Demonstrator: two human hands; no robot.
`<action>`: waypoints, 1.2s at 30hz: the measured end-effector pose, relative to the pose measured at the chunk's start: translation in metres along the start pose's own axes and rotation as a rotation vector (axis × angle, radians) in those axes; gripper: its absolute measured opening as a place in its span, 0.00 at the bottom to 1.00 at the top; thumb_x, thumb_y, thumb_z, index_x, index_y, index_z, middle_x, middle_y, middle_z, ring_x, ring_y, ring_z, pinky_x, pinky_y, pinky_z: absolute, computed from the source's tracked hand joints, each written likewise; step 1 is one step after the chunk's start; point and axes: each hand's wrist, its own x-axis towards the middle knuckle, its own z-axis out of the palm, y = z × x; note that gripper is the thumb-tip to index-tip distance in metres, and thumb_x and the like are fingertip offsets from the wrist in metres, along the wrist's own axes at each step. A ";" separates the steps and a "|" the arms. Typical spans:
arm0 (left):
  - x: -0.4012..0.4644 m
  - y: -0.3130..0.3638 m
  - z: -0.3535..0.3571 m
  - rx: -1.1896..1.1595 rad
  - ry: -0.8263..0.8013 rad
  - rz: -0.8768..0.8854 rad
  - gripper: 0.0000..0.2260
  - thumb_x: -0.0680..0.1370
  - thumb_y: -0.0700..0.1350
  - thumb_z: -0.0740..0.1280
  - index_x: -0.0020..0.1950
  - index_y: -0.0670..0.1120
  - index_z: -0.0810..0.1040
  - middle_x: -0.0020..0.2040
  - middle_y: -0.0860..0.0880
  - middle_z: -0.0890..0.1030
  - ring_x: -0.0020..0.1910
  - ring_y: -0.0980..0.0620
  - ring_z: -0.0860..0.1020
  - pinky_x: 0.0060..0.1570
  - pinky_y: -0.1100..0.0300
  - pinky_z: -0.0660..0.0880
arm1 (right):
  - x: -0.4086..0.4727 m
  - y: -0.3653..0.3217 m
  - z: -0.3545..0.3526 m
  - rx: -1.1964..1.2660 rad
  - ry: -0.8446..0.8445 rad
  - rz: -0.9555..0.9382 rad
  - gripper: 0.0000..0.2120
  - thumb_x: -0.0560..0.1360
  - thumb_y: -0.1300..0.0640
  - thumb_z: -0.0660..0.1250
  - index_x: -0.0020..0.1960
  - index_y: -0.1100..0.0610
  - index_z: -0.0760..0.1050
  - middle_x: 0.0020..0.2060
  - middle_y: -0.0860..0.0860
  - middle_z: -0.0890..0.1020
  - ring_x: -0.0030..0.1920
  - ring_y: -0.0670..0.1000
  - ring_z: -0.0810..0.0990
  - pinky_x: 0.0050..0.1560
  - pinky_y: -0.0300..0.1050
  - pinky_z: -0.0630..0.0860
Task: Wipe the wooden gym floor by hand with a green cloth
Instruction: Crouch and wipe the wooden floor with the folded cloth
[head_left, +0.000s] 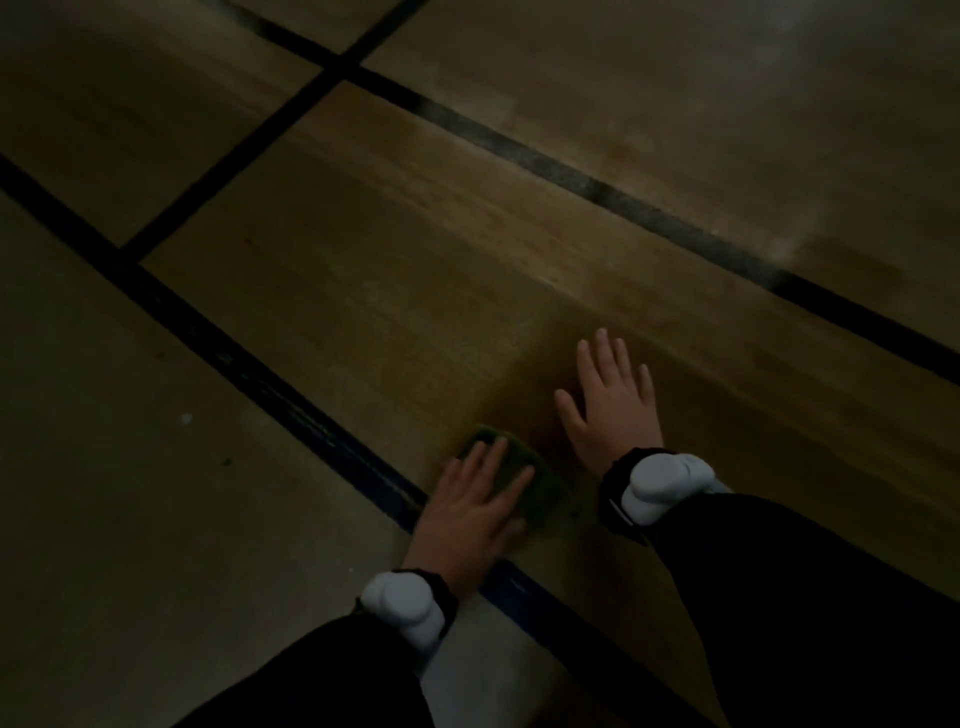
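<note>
- A dim, downward view of a wooden gym floor (395, 291), brown-gold and slightly blurred, fills the whole frame.
- Dark painted court lines (218, 358) cross the floor: one runs from the left edge down toward the lower centre, another runs from the upper centre to the right edge, and a third crosses between them in the upper left.
- The left hand (470, 512) lies in the lower centre of the frame, palm down on a green cloth (524, 480).
- Its fingers (488, 457) are straight and slightly spread, pressing flat on the cloth rather than gripping it.
- The green cloth lies on the floor just right of the lower dark line, partly hidden under the left hand; its far edge and right side show beyond the fingertips.
- The right hand (613, 400) lies just right of and above the cloth in the frame, palm down on bare wood, apart from the cloth.
- Its fingers (605, 358) are straight and spread, holding nothing.
- Each wrist carries a dark strap with a rounded white device (402, 605) on it; the second one (662, 480) sits on the right wrist.
- Black sleeves (810, 597) cover both forearms, entering from the bottom edge and lower right.
- A small pale speck (185, 417) lies on the floor at the left, well apart from both hands.
</note>
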 end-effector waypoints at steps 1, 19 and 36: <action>0.000 -0.013 -0.001 -0.037 0.013 -0.052 0.26 0.77 0.58 0.51 0.75 0.56 0.56 0.76 0.45 0.55 0.74 0.42 0.58 0.68 0.44 0.58 | -0.003 0.002 0.001 -0.002 0.001 0.007 0.30 0.81 0.44 0.48 0.78 0.52 0.40 0.77 0.51 0.38 0.76 0.52 0.37 0.75 0.54 0.39; -0.032 -0.056 -0.004 -0.084 -0.006 -0.293 0.30 0.76 0.59 0.49 0.75 0.47 0.62 0.74 0.35 0.62 0.70 0.31 0.64 0.65 0.34 0.64 | -0.018 -0.003 -0.010 0.042 0.033 0.025 0.29 0.82 0.44 0.47 0.78 0.52 0.41 0.77 0.51 0.39 0.77 0.52 0.38 0.76 0.55 0.41; -0.062 -0.063 -0.004 -0.544 0.449 -0.536 0.22 0.82 0.41 0.56 0.76 0.41 0.60 0.78 0.44 0.49 0.77 0.47 0.52 0.74 0.56 0.54 | -0.100 -0.027 0.091 -0.338 -0.266 -0.835 0.26 0.75 0.41 0.52 0.71 0.49 0.65 0.69 0.50 0.72 0.70 0.53 0.69 0.70 0.58 0.57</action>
